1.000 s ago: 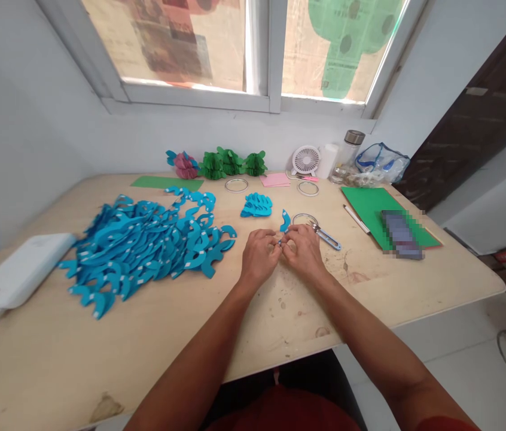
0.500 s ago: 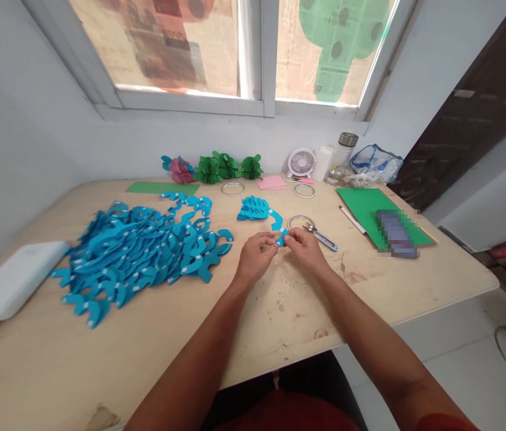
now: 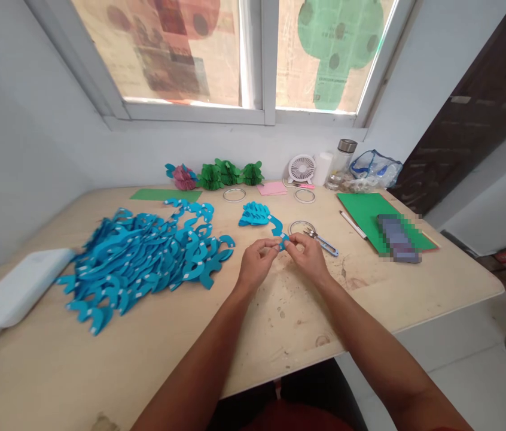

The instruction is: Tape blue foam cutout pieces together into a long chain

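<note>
A blue paper strip [image 3: 275,226] with white patches runs from a stacked, folded blue paper bundle [image 3: 255,214] down to my fingers. My left hand [image 3: 256,260] pinches the near end of this strip from the left. From the right, my right hand [image 3: 309,257] pinches the same end, its fingertips close to the left ones. The fingers partly cover the piece between them. To the left lies a big heap of curved blue paper pieces [image 3: 140,257] with white patches. Snips [image 3: 322,242] with a light-blue handle lie just beyond my right hand, beside a ring-shaped tape roll [image 3: 301,227].
At the left edge lies a white power bank [image 3: 20,287]. Green paper [image 3: 360,209], a white pen [image 3: 352,224] and a blurred phone [image 3: 397,238] are at the right. Along the wall stand green paper shapes [image 3: 228,172], a small fan [image 3: 301,169] and a glass bottle [image 3: 341,164].
The view has tilted slightly, so everything sits a little lower. Both hands keep pinching the blue strip's end, with only slight finger movement.
</note>
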Action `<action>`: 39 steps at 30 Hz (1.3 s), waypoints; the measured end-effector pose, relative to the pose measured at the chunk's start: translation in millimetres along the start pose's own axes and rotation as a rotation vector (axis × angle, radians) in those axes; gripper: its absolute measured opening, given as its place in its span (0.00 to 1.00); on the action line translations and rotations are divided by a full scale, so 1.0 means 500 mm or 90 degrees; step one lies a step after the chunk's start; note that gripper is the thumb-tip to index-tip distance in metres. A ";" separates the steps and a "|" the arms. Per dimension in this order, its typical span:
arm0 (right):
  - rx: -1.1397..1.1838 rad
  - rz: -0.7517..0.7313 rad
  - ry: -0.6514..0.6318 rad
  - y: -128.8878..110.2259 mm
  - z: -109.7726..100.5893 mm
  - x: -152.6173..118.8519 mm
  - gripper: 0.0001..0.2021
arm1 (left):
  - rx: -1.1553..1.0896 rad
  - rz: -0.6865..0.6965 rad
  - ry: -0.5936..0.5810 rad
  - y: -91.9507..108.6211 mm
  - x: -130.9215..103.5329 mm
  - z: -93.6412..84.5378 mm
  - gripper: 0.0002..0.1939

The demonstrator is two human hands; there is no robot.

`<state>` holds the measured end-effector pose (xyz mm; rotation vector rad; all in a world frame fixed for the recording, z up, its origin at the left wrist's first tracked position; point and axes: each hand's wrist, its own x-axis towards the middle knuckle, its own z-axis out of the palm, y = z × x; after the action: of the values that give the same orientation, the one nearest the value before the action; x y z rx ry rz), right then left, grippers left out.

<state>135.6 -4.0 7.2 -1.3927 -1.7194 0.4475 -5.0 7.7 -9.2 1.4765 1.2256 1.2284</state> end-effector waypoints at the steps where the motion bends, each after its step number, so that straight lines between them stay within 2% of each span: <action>1: -0.011 -0.004 0.010 0.000 0.000 0.000 0.11 | -0.003 -0.010 0.016 0.001 0.000 0.000 0.11; 5: -0.079 -0.023 0.037 -0.001 0.002 -0.002 0.10 | -0.075 -0.021 0.066 0.008 -0.002 0.000 0.18; 9: -0.143 -0.048 0.034 -0.007 0.006 -0.008 0.09 | -0.182 -0.065 0.052 0.012 -0.002 0.003 0.23; 15: -0.196 -0.088 0.015 -0.017 0.015 -0.016 0.09 | -0.238 -0.091 0.047 0.006 0.003 0.004 0.29; 25: -0.164 -0.092 0.016 -0.019 0.024 -0.018 0.08 | -0.368 -0.127 0.062 0.017 0.002 0.003 0.24; 31: -0.055 -0.090 -0.031 -0.016 0.020 -0.011 0.15 | -0.442 -0.180 0.030 0.011 0.005 -0.005 0.21; 39: -0.092 -0.071 -0.057 -0.013 0.021 -0.011 0.19 | -0.473 -0.194 0.028 0.019 0.005 -0.010 0.18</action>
<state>123.5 -8.7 4.0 -1.3868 -1.9241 0.3330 -8.3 8.6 1.2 0.6956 0.8357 1.3078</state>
